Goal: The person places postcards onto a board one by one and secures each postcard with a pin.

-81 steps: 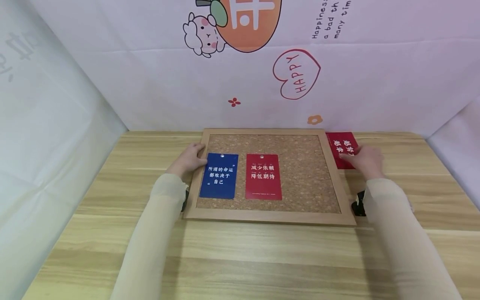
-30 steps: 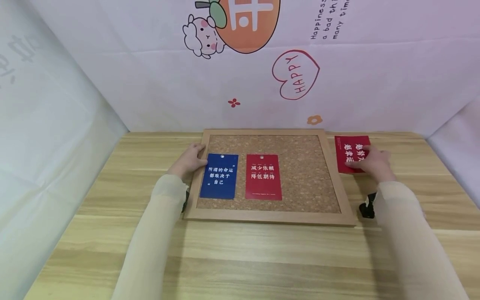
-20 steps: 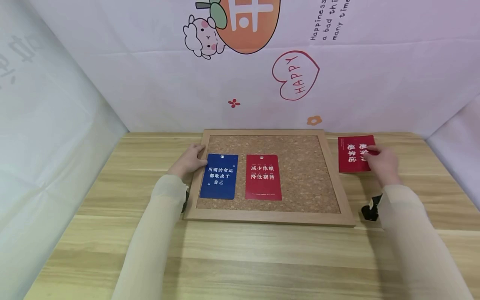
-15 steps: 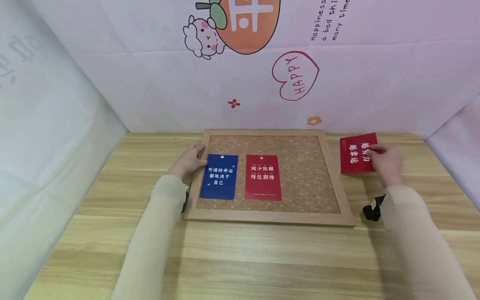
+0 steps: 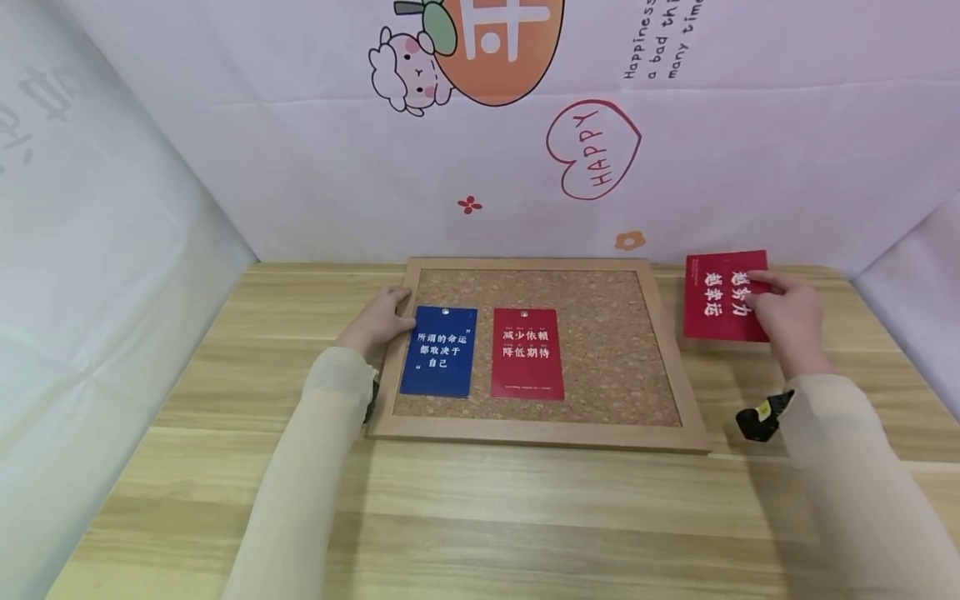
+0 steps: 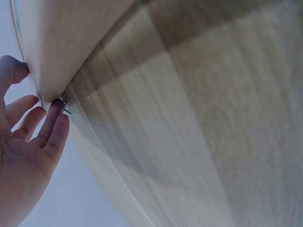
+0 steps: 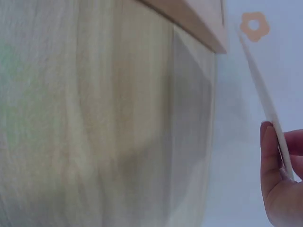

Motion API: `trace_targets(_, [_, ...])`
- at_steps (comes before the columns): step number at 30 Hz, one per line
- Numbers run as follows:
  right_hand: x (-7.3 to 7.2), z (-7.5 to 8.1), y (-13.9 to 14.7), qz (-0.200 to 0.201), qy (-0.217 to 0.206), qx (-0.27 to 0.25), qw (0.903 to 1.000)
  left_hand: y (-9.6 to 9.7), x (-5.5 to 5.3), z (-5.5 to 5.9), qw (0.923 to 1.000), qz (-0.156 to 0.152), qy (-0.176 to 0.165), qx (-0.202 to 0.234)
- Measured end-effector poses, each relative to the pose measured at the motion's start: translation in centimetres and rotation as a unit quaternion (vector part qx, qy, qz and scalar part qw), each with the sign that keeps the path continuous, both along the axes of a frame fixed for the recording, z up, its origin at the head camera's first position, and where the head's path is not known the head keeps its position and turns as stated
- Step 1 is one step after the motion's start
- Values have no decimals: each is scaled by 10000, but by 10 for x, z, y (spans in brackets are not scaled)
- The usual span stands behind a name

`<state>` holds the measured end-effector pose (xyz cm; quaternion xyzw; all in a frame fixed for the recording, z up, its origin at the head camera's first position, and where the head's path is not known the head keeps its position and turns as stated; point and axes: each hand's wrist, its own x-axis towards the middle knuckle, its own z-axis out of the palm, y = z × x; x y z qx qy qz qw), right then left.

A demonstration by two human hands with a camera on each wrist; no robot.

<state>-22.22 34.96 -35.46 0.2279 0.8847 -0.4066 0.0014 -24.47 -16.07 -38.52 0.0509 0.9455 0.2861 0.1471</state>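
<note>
A framed corkboard [image 5: 607,350] lies on the table. My left hand [image 5: 378,321] holds its left frame edge, thumb over the frame and fingers along the outer side. In the left wrist view, a small thin metal piece [image 6: 67,111] shows by the fingertips of the left hand [image 6: 28,137]. On the cork lie a blue card [image 5: 438,379] and a red card [image 5: 527,375], both with white writing and a hole at the top. My right hand [image 5: 791,321] pinches another red card [image 5: 701,325] turned sideways; the right wrist view shows this card [image 7: 260,90] edge-on above the table.
A black device [image 5: 757,421] is at the right wrist, beyond the board's right edge. Behind the wooden table [image 5: 540,525] hangs a white printed cloth [image 5: 330,183], with more white cloth at both sides.
My right hand has drawn the sideways red card rightward, away from the board's edge, and lifted it off the table. The left hand and the two cards on the cork have stayed put.
</note>
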Motion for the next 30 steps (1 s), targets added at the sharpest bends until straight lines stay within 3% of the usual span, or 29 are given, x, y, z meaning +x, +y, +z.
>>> trace_targets(9, [2,3,-25,1013,4,-312,9944,0,0,0,10000,20,-2,-13])
trace_targets(17, [5,-3,-48,1852,-218,-397,9817,0,0,1,10000,8,-4,-6])
trace_targets(25, [8,-10,-69,2254,-471,-499,9718,0,0,0,10000,10,-18,2])
trace_targets(30, [10,-13,-78,2437,-413,-139,9689,0,0,1,10000,28,-28,19])
